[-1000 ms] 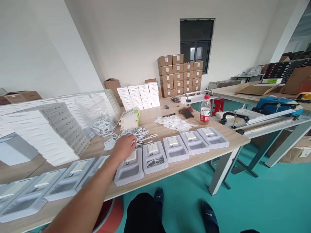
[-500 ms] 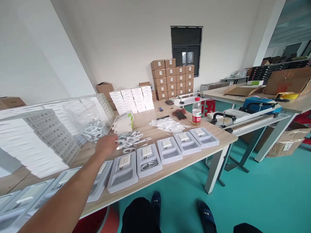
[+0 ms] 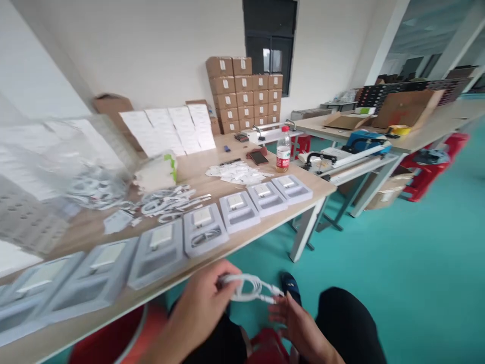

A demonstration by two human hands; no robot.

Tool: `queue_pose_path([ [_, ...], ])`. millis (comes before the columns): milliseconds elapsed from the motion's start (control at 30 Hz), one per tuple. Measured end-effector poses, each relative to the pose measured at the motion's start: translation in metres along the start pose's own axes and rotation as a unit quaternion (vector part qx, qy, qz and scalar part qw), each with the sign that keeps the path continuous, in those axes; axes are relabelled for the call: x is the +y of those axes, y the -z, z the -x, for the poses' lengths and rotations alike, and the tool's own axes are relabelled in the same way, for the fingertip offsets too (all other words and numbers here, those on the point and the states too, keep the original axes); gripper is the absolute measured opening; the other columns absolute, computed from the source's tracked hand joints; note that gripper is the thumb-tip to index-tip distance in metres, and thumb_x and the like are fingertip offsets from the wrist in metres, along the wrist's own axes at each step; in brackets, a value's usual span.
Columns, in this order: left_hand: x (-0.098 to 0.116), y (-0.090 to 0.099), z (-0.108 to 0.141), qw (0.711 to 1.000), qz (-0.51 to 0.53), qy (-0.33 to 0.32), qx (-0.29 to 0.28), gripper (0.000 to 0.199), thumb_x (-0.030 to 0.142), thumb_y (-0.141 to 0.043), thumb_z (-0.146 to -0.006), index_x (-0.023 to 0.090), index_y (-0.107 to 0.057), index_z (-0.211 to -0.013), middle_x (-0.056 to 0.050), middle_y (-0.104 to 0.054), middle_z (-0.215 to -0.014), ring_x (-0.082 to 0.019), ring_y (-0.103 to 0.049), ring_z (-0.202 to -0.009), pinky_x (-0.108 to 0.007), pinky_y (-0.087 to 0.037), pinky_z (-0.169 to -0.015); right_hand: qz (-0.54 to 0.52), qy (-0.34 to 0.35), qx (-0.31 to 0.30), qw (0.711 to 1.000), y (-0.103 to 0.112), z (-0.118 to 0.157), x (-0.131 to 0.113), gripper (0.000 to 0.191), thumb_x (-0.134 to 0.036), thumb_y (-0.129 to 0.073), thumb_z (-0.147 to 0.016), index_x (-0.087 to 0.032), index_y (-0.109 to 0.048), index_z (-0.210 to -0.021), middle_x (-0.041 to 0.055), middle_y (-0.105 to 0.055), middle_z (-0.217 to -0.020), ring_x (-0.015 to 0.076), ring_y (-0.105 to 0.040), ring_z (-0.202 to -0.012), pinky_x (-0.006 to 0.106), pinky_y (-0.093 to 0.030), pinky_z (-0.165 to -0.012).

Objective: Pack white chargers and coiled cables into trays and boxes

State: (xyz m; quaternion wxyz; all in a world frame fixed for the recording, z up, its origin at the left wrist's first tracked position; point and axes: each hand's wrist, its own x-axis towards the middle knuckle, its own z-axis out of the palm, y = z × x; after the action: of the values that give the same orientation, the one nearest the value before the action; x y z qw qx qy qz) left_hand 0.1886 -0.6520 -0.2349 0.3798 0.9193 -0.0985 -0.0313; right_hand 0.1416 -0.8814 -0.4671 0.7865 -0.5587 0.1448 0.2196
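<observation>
White coiled cable is pinched in the left hand's grip, before the desk. The right hand is at its plugs, grip unclear. The bottle's red label is unreadable.

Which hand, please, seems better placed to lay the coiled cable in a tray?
Left hand, probably: it holds the coiled cable and is nearer the trays, while the right hand is at the connector ends.
</observation>
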Motion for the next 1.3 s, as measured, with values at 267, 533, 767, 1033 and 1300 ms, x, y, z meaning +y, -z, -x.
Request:
queue_pose_path([
  [267,-0.075,-0.155,0.01,0.943,0.225,0.165,-0.183,0.014,0.031,-0.066,-0.079,0.022,-0.059,-0.086,0.0,-0.066,-0.079,-0.017,-0.063,-0.068,-0.027,-0.048,-0.06,0.102,0.002,-0.098,0.99,0.013,0.022,-0.027,0.045,-0.054,-0.076,-0.07,-0.017,-0.075,-0.095,-0.0002,-0.067,-0.067,0.0109,-0.054,-0.055,0.022,-0.043,-0.054],
  [533,-0.102,-0.142,0.023,0.742,0.447,0.389,-0.313,0.05,0.059,-0.069,-0.078,0.017,-0.058,-0.103,-0.01,-0.072,-0.091,-0.021,-0.074,-0.065,-0.019,-0.048,-0.039,0.176,0.1,-0.067,0.977,0.011,0.008,-0.025,0.027,-0.041,-0.065,-0.081,-0.021,-0.079,-0.092,0.0019,-0.075,-0.083,0.0191,-0.065,-0.077,0.032,-0.05,-0.077],
  [767,-0.095,-0.161,0.025,0.679,0.548,0.42,-0.251,0.03,0.042,-0.071,-0.084,0.014,-0.061,-0.081,-0.005,-0.068,-0.07,-0.007,-0.06,-0.046,-0.01,-0.034,-0.032,0.252,0.129,0.0,0.959,0.008,0.005,-0.02,0.031,-0.041,-0.062,-0.084,-0.02,-0.077,-0.102,0.0054,-0.076,-0.093,0.0232,-0.068,-0.087,0.035,-0.053,-0.081],
  [1033,-0.095,-0.18,0.021,0.675,0.541,0.453,-0.215,0.038,0.044,-0.071,-0.083,0.015,-0.056,-0.064,-0.001,-0.06,-0.064,-0.004,-0.048,-0.046,-0.012,-0.022,-0.033,0.37,0.162,0.133,0.905,0.012,0.004,-0.02,0.009,-0.029,-0.069,-0.08,-0.022,-0.075,-0.079,0.0087,-0.069,-0.1,0.0266,-0.061,-0.098,0.038,-0.044,-0.089],
  [1300,-0.107,-0.197,0.026,0.702,0.531,0.439,-0.181,0.042,0.046,-0.077,-0.076,0.017,-0.051,-0.06,-0.003,-0.064,-0.063,-0.007,-0.052,-0.049,-0.015,-0.03,-0.039,0.353,0.111,0.155,0.916,-0.007,0.011,-0.006,0.02,-0.033,-0.055,-0.089,-0.022,-0.06,-0.073,0.0003,-0.06,-0.063,0.0177,-0.056,-0.06,0.029,-0.039,-0.06],
])
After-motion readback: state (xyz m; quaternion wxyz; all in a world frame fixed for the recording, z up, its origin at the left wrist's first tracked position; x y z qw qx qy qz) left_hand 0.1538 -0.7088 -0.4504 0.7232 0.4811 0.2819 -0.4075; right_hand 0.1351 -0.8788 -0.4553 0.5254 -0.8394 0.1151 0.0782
